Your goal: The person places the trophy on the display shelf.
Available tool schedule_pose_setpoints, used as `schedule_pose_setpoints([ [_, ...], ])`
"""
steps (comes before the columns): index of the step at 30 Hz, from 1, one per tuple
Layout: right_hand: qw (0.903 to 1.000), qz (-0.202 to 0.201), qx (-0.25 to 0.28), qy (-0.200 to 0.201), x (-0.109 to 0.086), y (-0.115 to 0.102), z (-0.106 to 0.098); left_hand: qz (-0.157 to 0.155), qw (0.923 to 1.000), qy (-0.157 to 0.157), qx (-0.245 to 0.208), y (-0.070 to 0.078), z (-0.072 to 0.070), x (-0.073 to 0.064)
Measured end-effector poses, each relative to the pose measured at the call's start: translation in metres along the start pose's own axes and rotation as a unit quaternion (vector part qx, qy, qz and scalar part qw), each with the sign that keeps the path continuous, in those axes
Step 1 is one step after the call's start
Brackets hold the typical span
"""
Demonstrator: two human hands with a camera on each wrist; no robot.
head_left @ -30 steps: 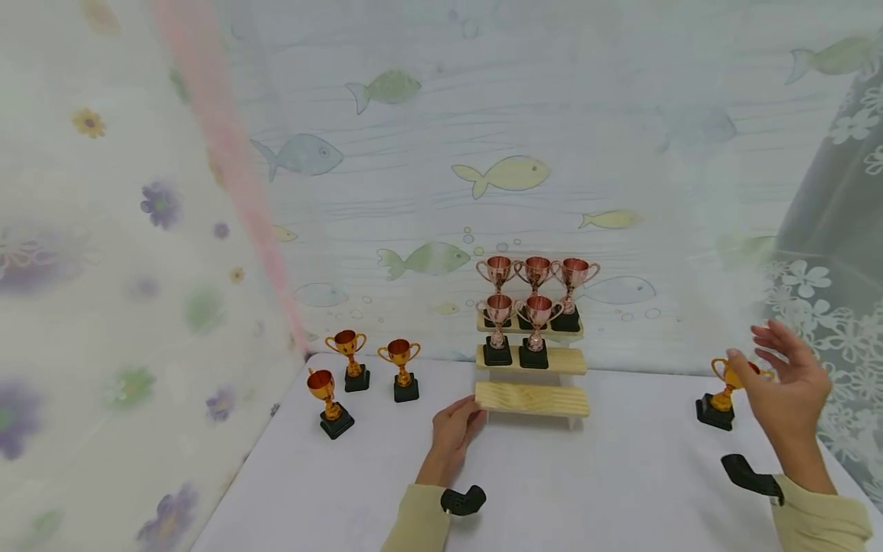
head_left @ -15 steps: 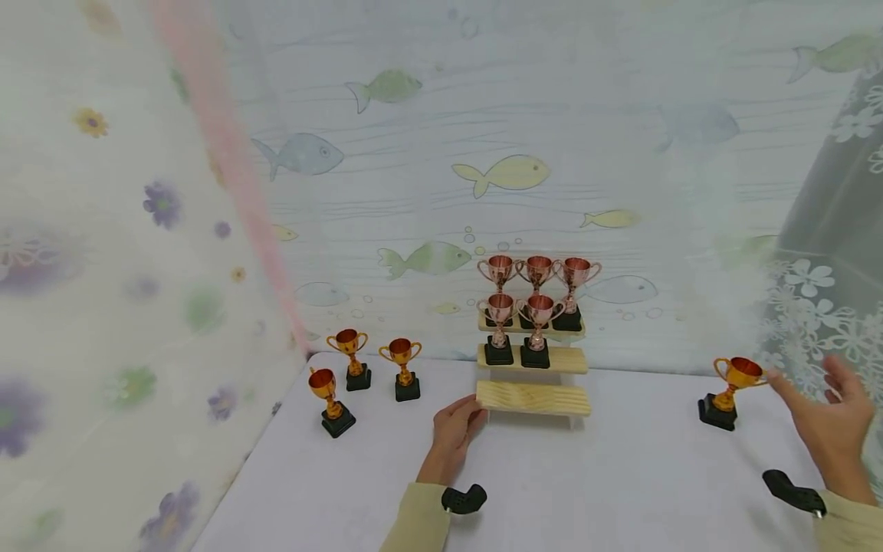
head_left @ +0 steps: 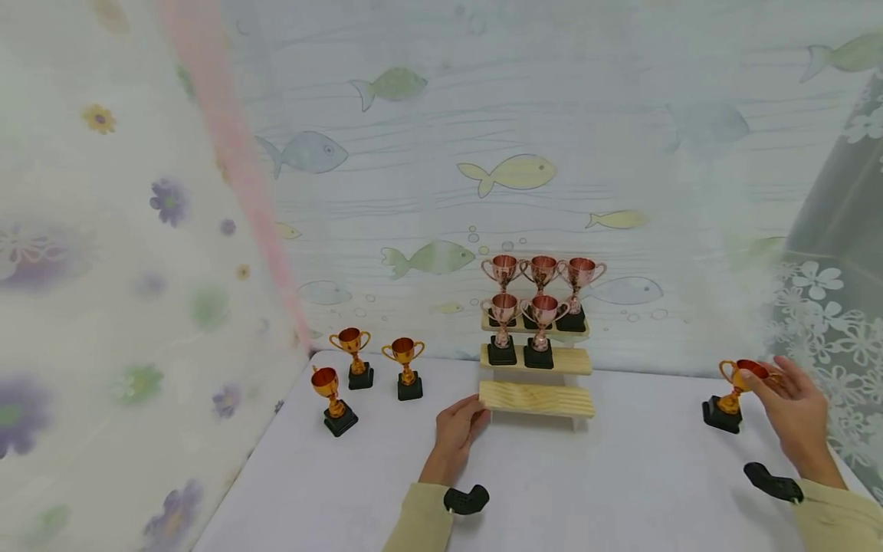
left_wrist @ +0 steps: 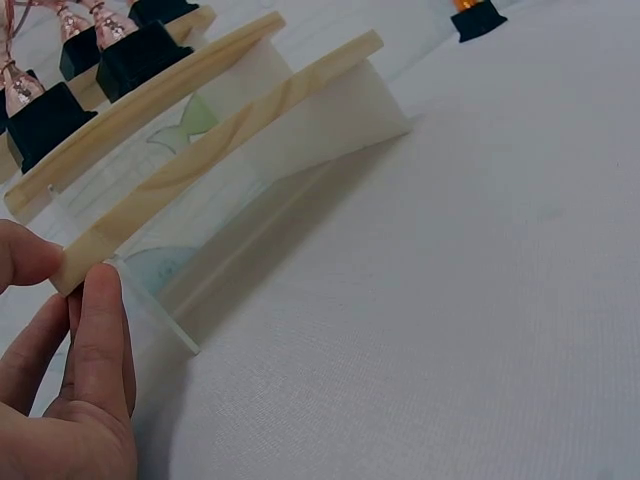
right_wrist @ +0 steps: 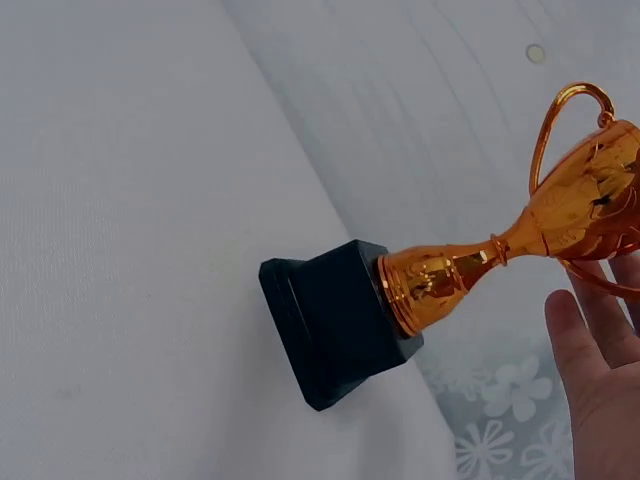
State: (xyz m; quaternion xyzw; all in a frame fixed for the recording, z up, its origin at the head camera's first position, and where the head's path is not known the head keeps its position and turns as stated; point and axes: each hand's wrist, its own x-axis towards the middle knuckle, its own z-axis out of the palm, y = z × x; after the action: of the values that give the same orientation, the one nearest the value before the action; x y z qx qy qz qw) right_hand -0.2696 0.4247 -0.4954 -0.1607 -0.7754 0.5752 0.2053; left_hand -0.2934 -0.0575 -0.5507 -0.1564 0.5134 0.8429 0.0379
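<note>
My left hand pinches the left end of the lowest board of a three-tier wooden display stand; in the left wrist view the thumb lies over the board and fingers under it. Several rose-gold trophy cups on black bases fill the top tier and part of the middle one. At the far right, a gold trophy cup stands upright on the table. My right hand is beside its bowl, thumb in front and fingers behind. In the right wrist view, the thumb tip appears apart from the trophy's handle.
More gold trophies stand on the left of the white-covered table: one at the back, one nearer the stand, one in front. A fish-patterned curtain hangs behind; sheer lace borders the right.
My right hand moved right, away from the gold trophy, then came back left to its bowl. The left hand kept its hold on the stand. The trophies stayed where they were.
</note>
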Motion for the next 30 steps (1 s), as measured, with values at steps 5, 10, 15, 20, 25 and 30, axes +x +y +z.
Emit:
schedule_pose_setpoints([
  [5,0.9992,-0.025,0.030,-0.004,0.003,-0.002,0.004,-0.001,1.0000,0.002,-0.004,0.000,0.001,0.001],
  [10,0.9983,-0.036,0.045,-0.001,0.004,0.001,0.005,-0.001,0.9999,-0.001,-0.010,-0.001,0.002,0.001],
  [15,0.9983,-0.052,0.024,0.011,0.004,0.003,0.007,-0.002,1.0000,0.000,-0.008,-0.001,0.001,0.002],
  [20,0.9989,-0.038,-0.015,0.020,0.003,0.005,0.010,-0.002,1.0000,0.001,-0.002,-0.001,0.001,0.001],
  [25,0.9992,-0.003,-0.020,0.036,0.000,0.003,0.013,-0.011,0.9999,0.005,0.000,0.000,0.001,0.001],
  [30,0.9992,0.001,-0.005,0.039,-0.004,-0.001,0.019,-0.013,0.9999,0.009,-0.003,0.001,0.001,0.001],
])
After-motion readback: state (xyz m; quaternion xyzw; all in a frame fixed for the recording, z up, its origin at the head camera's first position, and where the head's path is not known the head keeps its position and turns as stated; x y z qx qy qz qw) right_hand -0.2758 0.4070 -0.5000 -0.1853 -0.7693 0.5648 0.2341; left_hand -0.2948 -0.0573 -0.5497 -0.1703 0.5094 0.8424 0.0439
